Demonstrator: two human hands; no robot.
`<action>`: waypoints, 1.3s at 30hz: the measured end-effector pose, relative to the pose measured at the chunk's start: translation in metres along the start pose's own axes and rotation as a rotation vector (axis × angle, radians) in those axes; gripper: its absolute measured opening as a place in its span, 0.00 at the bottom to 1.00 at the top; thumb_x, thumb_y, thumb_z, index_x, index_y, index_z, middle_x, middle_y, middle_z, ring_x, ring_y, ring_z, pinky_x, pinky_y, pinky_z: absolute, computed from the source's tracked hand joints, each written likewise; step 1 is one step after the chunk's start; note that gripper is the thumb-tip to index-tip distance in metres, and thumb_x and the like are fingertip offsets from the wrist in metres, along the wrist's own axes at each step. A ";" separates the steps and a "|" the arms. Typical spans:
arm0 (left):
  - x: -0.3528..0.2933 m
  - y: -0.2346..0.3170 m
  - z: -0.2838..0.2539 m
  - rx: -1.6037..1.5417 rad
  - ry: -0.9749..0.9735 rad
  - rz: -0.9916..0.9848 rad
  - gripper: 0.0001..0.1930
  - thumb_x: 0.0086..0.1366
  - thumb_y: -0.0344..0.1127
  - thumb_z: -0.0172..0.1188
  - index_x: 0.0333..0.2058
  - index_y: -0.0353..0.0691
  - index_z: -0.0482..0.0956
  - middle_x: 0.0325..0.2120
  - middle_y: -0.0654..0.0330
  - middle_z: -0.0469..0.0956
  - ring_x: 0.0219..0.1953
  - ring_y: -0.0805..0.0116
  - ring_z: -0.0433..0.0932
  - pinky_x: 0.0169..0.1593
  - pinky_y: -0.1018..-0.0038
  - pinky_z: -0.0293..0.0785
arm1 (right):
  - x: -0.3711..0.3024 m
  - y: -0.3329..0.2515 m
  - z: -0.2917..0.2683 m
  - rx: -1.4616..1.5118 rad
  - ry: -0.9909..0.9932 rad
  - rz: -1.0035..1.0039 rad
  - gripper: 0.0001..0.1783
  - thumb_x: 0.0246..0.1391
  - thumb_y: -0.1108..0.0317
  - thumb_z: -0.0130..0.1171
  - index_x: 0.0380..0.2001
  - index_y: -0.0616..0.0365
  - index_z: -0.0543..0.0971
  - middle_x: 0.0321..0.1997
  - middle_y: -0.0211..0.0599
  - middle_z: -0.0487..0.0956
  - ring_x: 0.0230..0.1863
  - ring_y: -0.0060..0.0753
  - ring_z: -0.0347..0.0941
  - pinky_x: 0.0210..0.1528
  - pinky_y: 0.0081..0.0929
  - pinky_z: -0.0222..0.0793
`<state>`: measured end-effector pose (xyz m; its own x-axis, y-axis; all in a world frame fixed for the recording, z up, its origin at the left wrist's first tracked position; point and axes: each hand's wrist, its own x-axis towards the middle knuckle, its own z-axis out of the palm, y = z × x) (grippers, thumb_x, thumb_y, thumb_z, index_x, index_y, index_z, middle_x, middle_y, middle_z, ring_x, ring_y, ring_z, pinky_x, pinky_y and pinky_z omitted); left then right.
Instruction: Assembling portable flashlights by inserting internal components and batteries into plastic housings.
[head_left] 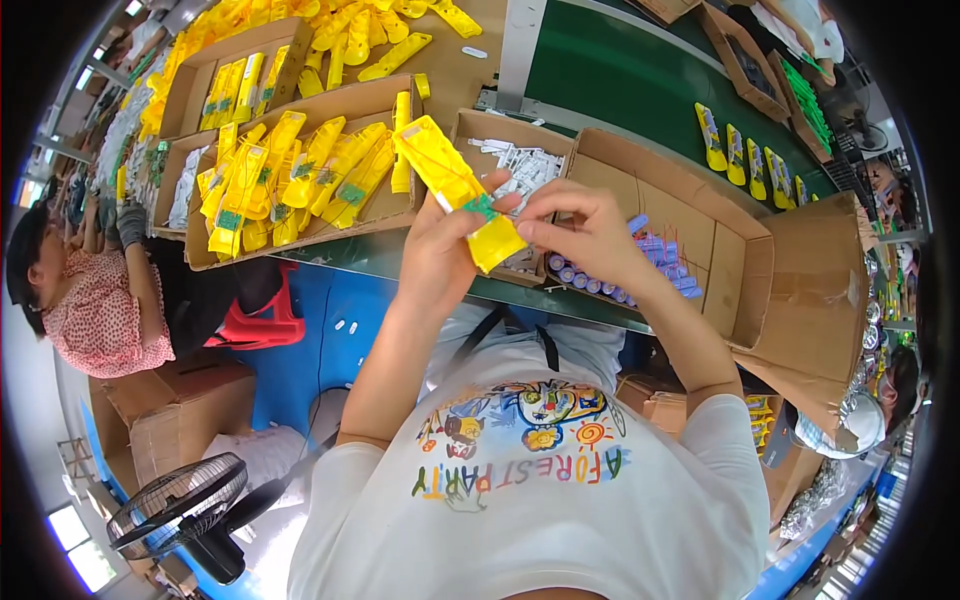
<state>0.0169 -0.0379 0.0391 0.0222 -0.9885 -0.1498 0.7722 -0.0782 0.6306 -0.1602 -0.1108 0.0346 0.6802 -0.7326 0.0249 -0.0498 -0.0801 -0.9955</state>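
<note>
My left hand (437, 245) is closed around a yellow plastic casing (440, 165), holding it tilted above the table's near edge. Inside the casing sits a small green circuit board (480, 207) with thin wires. My right hand (585, 235) is at the casing's lower right side, thumb and fingertips pinched together beside the board. Whatever those fingertips hold is too small to make out. Just beyond both hands, small white parts (525, 165) fill a cardboard box. Right of them, purple cylindrical battery cells (660, 255) with red wires lie in a larger box.
To the left, a cardboard box (310, 248) holds several yellow casings with green boards. More yellow casings (365, 35) are heaped behind it. Several yellow pieces (735, 155) stand in a row on the green surface. A co-worker (110, 300) sits at left; a black fan (180, 505) stands lower left.
</note>
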 end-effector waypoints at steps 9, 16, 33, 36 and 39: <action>-0.010 -0.029 0.014 0.548 -0.129 0.096 0.25 0.60 0.30 0.42 0.58 0.43 0.51 0.39 0.58 0.67 0.34 0.72 0.71 0.39 0.75 0.70 | -0.004 -0.017 0.015 -0.346 0.220 -0.255 0.06 0.49 0.76 0.62 0.32 0.62 0.78 0.34 0.32 0.73 0.25 0.14 0.70 0.22 0.11 0.61; -0.007 -0.039 0.017 0.556 -0.071 0.092 0.22 0.66 0.35 0.40 0.57 0.41 0.51 0.38 0.59 0.67 0.32 0.74 0.69 0.37 0.78 0.67 | -0.022 -0.002 0.033 -0.149 0.518 -0.168 0.02 0.50 0.78 0.58 0.27 0.66 0.76 0.26 0.28 0.72 0.21 0.14 0.68 0.20 0.13 0.61; -0.005 -0.039 0.023 0.479 -0.235 -0.159 0.17 0.66 0.26 0.40 0.53 0.36 0.52 0.35 0.52 0.72 0.32 0.63 0.77 0.38 0.69 0.75 | -0.032 0.057 -0.158 -0.906 -0.330 0.134 0.10 0.45 0.67 0.62 0.33 0.56 0.81 0.32 0.38 0.79 0.34 0.39 0.76 0.35 0.34 0.71; -0.006 -0.046 0.016 0.393 -0.153 -0.113 0.17 0.67 0.27 0.40 0.53 0.36 0.53 0.36 0.52 0.72 0.33 0.63 0.77 0.39 0.69 0.75 | -0.025 0.033 -0.161 -1.006 -0.474 0.435 0.14 0.42 0.72 0.63 0.36 0.57 0.80 0.32 0.39 0.80 0.26 0.33 0.76 0.30 0.28 0.70; -0.011 -0.057 0.008 0.416 -0.210 -0.133 0.19 0.68 0.28 0.40 0.56 0.38 0.52 0.36 0.54 0.71 0.31 0.66 0.76 0.36 0.70 0.75 | -0.029 0.004 -0.134 -0.857 -0.053 0.168 0.15 0.45 0.71 0.65 0.39 0.57 0.79 0.33 0.35 0.81 0.24 0.25 0.75 0.27 0.25 0.70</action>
<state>-0.0321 -0.0240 0.0106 -0.2208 -0.9679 -0.1196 0.4395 -0.2083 0.8738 -0.2786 -0.1804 0.0418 0.6462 -0.7500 -0.1413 -0.6709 -0.4700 -0.5735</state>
